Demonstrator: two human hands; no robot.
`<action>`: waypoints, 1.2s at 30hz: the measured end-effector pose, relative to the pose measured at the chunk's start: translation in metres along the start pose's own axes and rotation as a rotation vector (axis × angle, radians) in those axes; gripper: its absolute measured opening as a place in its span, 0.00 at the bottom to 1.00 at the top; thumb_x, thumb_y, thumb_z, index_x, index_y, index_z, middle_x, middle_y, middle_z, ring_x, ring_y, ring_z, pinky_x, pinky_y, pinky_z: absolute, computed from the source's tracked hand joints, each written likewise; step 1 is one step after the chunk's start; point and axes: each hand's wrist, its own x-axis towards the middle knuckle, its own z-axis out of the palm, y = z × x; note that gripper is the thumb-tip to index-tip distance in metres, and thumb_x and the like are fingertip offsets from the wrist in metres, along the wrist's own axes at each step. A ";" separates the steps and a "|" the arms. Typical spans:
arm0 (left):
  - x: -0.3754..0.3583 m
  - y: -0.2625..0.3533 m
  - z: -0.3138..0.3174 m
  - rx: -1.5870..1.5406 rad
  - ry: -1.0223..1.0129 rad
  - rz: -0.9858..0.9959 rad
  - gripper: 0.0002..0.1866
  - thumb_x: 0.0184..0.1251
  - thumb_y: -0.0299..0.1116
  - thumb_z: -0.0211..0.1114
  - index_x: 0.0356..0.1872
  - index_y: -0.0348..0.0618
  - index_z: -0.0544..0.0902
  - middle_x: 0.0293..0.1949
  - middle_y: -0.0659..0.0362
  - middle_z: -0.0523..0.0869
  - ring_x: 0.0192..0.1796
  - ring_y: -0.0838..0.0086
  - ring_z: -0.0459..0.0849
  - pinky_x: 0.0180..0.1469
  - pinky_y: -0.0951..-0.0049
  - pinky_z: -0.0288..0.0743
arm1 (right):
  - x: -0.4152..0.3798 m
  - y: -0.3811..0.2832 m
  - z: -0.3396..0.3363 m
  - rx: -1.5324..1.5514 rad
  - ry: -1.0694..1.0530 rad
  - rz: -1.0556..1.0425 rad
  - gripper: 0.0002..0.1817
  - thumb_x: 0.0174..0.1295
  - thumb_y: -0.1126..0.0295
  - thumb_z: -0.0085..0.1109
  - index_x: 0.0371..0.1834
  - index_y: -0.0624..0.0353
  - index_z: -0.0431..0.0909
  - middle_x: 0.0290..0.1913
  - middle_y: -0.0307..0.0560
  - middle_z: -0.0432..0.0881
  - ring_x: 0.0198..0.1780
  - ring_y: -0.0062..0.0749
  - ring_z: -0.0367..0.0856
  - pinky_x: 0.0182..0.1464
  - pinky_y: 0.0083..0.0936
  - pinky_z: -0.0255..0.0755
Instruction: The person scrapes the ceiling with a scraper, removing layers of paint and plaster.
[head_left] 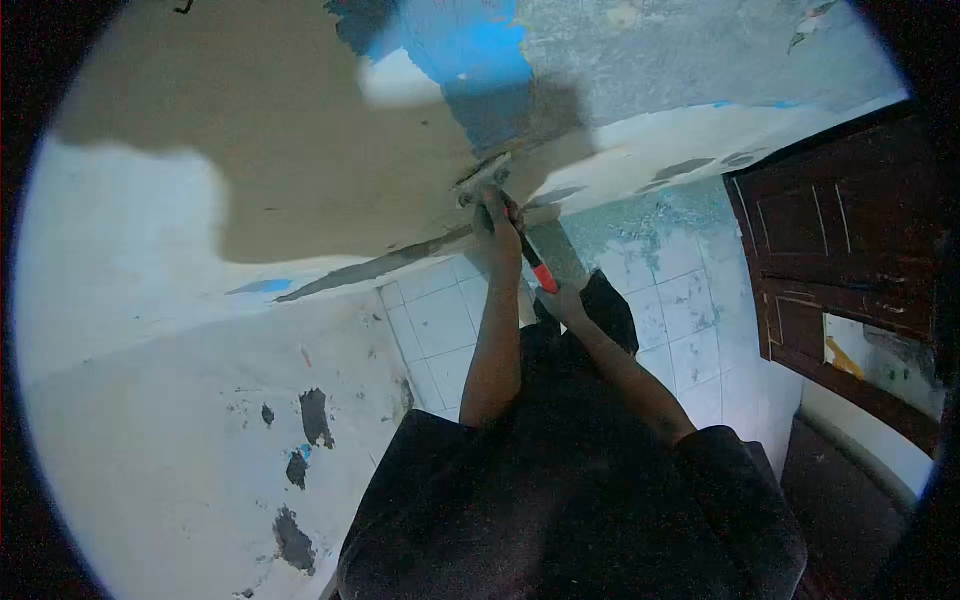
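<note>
A long-handled scraper (pixel 538 268) with a black and red handle slants down from the wall (pixel 330 190). My left hand (pixel 495 220) is wrapped round its upper part, close to the wide scraper head (pixel 484 180), which lies against the wall. Lower down, my right hand (pixel 563 303) is closed round the red end of the handle. Above the head, a patch of blue paint (pixel 470 60) borders bare grey plaster (pixel 640 60). Shadow covers the wall around the head. What the fingers' far sides do is hidden.
Dusty white floor tiles (pixel 435 320) lie below the wall, with debris near its foot. A dark wooden door or cabinet (pixel 830 230) stands at the right. The left wall (pixel 200 400) has several chipped grey patches.
</note>
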 end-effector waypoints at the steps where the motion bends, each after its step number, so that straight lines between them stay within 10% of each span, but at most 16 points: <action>1: -0.001 0.003 0.002 0.001 0.022 0.011 0.21 0.69 0.54 0.49 0.26 0.47 0.68 0.19 0.68 0.67 0.19 0.84 0.62 0.21 0.82 0.54 | 0.000 -0.002 -0.001 -0.028 0.022 -0.008 0.16 0.52 0.60 0.60 0.28 0.66 0.77 0.21 0.48 0.78 0.26 0.27 0.78 0.29 0.32 0.69; 36: 0.007 -0.009 -0.016 0.062 -0.074 -0.029 0.24 0.69 0.56 0.48 0.22 0.47 0.68 0.16 0.66 0.66 0.18 0.82 0.64 0.21 0.79 0.59 | 0.005 0.014 0.013 -0.126 -0.047 -0.042 0.19 0.52 0.56 0.59 0.30 0.64 0.78 0.24 0.54 0.81 0.32 0.40 0.83 0.34 0.37 0.71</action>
